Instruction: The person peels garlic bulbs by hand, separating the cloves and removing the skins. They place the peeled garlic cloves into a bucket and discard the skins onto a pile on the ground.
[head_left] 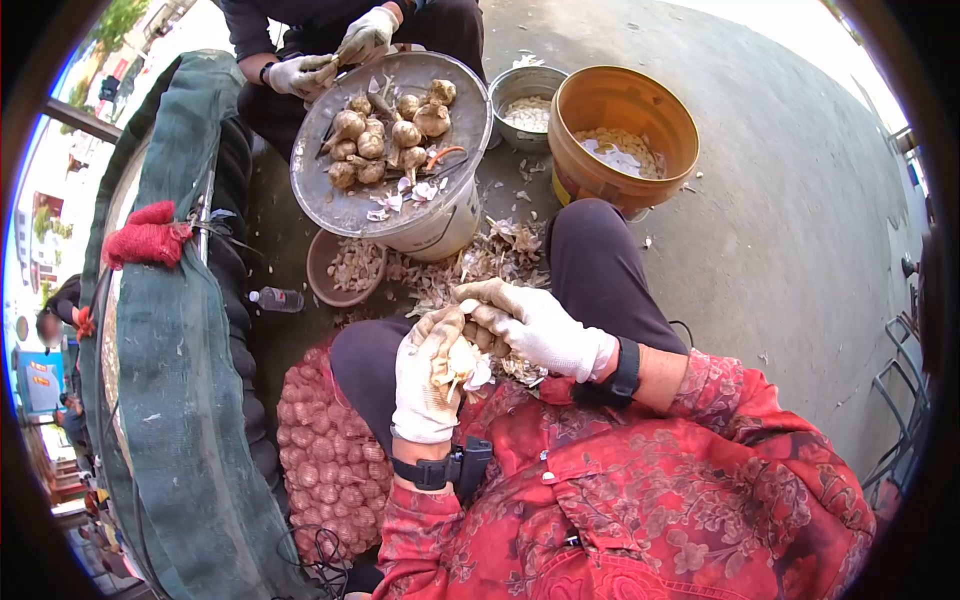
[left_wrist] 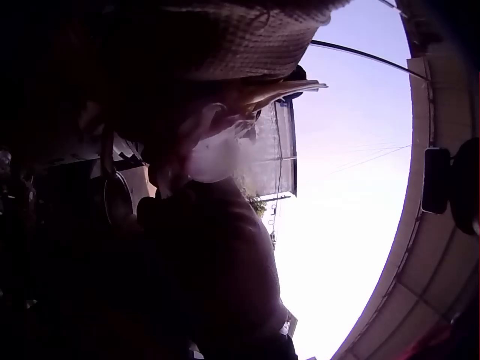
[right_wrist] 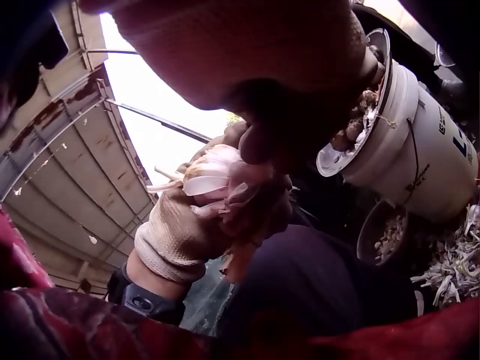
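Over the lap, my gloved left hand (head_left: 422,385) grips a partly peeled garlic bulb (right_wrist: 214,172), its pinkish-white cloves and dry stem ends showing in the right wrist view. My right hand (head_left: 548,332), also in a soiled white glove, meets it from the right with curled fingers. A pale garlic clove (head_left: 469,306) is pinched at the fingertips where the two hands meet. Loose papery skin (head_left: 480,374) hangs below the fingers. The left wrist view is mostly dark, with the glove (left_wrist: 225,45) at its top.
A lidded bucket (head_left: 440,225) bearing garlic bulbs (head_left: 370,140) stands ahead; another person's gloved hands (head_left: 368,38) work behind it. An orange bucket (head_left: 620,90), a grey bucket (head_left: 508,82) and a bowl (head_left: 322,262) hold cloves. A net sack (head_left: 330,450) lies left; husks (head_left: 510,245) cover the ground.
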